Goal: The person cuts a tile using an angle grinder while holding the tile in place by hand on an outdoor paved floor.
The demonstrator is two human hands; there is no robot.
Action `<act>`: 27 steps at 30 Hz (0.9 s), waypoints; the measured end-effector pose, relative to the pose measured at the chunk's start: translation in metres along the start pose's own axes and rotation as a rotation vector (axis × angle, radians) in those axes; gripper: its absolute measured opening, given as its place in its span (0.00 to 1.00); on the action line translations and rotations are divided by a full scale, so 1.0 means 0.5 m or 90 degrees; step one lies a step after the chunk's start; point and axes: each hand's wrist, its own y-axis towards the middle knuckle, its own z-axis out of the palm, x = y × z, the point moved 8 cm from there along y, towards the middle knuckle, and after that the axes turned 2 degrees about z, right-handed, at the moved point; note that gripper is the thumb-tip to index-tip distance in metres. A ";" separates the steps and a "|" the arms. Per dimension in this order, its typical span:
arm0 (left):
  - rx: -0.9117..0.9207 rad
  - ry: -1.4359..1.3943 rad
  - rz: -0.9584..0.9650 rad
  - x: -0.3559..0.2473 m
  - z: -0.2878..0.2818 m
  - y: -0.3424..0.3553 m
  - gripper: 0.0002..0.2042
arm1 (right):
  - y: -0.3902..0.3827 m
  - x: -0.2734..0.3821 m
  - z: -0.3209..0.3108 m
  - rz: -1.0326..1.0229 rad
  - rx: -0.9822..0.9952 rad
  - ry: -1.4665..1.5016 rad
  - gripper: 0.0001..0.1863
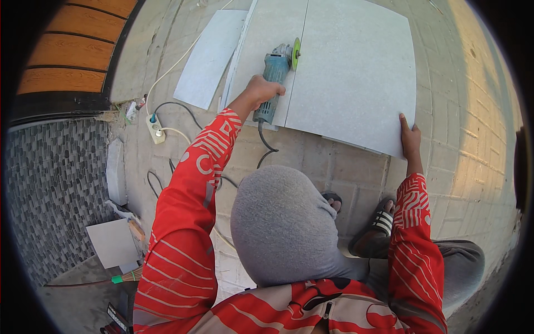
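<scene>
My left hand (261,92) is wrapped round the body of a teal angle grinder (276,68), its power cord trailing from the near end. The grinder's green disc (296,54) stands on edge at a dark straight line across a large pale grey tile (356,61). Whether the disc is spinning, I cannot tell. At the tile's near right corner, my right hand (410,139) grips the edge, with fingers on the top face. A narrower strip of tile (258,33) lies left of the dark line, under the grinder.
A loose tile piece (211,58) lies to the left on the paving (445,167). Beyond it, a white power strip (156,129) has two plugs in it. Cords loop near my left arm. A small square tile (113,243) rests by the mosaic wall (55,189). My sandalled foot (384,217) is close by.
</scene>
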 end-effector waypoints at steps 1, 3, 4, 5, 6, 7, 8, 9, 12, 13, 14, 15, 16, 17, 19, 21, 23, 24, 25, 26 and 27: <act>0.001 0.000 -0.001 -0.001 0.001 -0.002 0.23 | 0.000 -0.002 -0.002 0.000 -0.003 0.004 0.47; 0.011 0.003 -0.006 -0.001 0.003 -0.006 0.23 | 0.002 -0.004 -0.004 0.009 -0.002 -0.004 0.47; 0.012 0.003 -0.006 -0.005 0.005 -0.011 0.23 | 0.003 -0.007 -0.006 0.017 -0.003 -0.012 0.47; 0.012 0.005 -0.005 -0.008 0.006 -0.017 0.23 | 0.002 -0.009 -0.007 0.018 -0.003 -0.013 0.47; 0.012 0.006 -0.005 -0.012 0.007 -0.022 0.23 | 0.000 -0.009 -0.009 0.008 -0.005 -0.010 0.47; 0.012 0.006 -0.005 -0.012 0.007 -0.025 0.23 | 0.000 -0.007 -0.009 -0.003 -0.007 -0.006 0.47; 0.015 0.004 -0.002 -0.014 0.007 -0.028 0.22 | 0.001 -0.007 -0.010 -0.003 -0.007 -0.006 0.47; 0.018 0.001 0.001 -0.017 0.009 -0.030 0.22 | 0.003 -0.009 -0.012 0.006 -0.010 -0.009 0.47; 0.006 0.001 0.007 -0.007 0.003 -0.025 0.21 | 0.000 -0.005 -0.004 0.002 -0.013 -0.007 0.46; 0.005 0.001 0.006 -0.005 0.004 -0.025 0.21 | -0.001 -0.003 -0.005 -0.007 -0.017 -0.006 0.46; 0.005 0.000 0.006 -0.002 0.003 -0.025 0.21 | -0.002 -0.002 -0.004 -0.007 -0.016 -0.006 0.46; 0.005 -0.001 0.005 0.001 0.003 -0.025 0.21 | -0.001 -0.003 -0.003 0.001 -0.011 -0.010 0.47; 0.006 -0.001 0.006 -0.001 0.005 -0.025 0.21 | 0.002 -0.008 -0.006 0.009 -0.010 -0.015 0.47; 0.010 -0.003 0.007 -0.002 0.007 -0.026 0.21 | 0.005 -0.012 -0.008 0.009 -0.011 -0.016 0.47; 0.013 -0.004 0.007 -0.002 0.008 -0.028 0.21 | 0.007 -0.012 -0.007 -0.002 -0.011 -0.009 0.47; 0.008 -0.001 0.005 0.001 0.007 -0.030 0.22 | 0.005 -0.012 -0.005 0.000 -0.011 -0.010 0.46; 0.007 0.002 0.001 0.001 0.007 -0.031 0.22 | 0.005 -0.013 -0.006 0.000 -0.013 -0.013 0.46; 0.006 0.006 -0.002 0.002 0.007 -0.032 0.22 | 0.005 -0.013 -0.007 0.001 -0.014 -0.011 0.46; 0.005 0.006 -0.003 0.004 0.006 -0.032 0.22 | 0.004 -0.011 -0.005 0.001 -0.014 -0.010 0.46; 0.004 0.006 0.000 0.006 0.006 -0.031 0.22 | 0.003 -0.010 -0.004 0.001 -0.013 -0.009 0.46; 0.003 0.005 0.002 0.008 0.004 -0.030 0.22 | 0.002 -0.008 -0.003 0.000 -0.012 -0.009 0.46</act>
